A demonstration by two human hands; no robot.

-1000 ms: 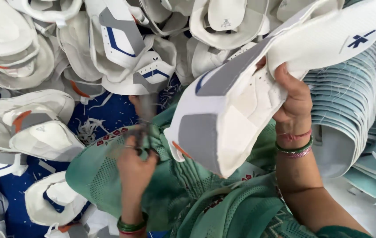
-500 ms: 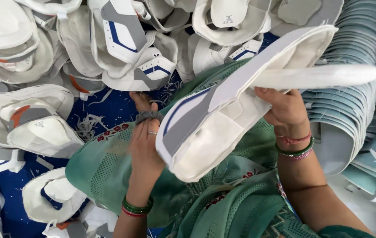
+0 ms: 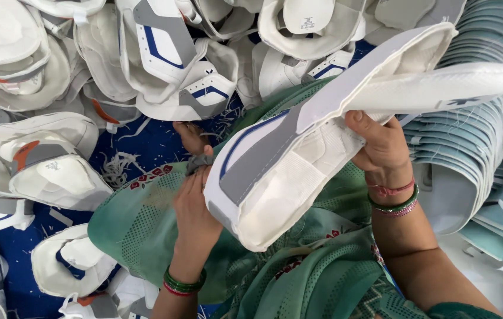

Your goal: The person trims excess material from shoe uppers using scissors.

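Observation:
My right hand (image 3: pixel 384 147) grips a white shoe upper (image 3: pixel 287 171) with grey panels and a thin blue stripe, holding it slanted over my lap. Its toe end points down-left and its open collar up-right. My left hand (image 3: pixel 195 207) rests against the lower left edge of the upper, fingers closed around a small grey tool (image 3: pixel 199 163) that is mostly hidden. Both wrists wear green and red bangles. A green patterned cloth (image 3: pixel 139 224) covers my lap beneath the shoe.
A heap of similar white uppers (image 3: pixel 169 65) fills the top and left, lying on a blue cloth (image 3: pixel 145 145) strewn with thread scraps (image 3: pixel 116 168). At the right stand stacked pale teal insoles (image 3: pixel 470 147).
The upper has come down and turned flatter across my lap. My left hand has risen from the lap to the shoe's lower left edge.

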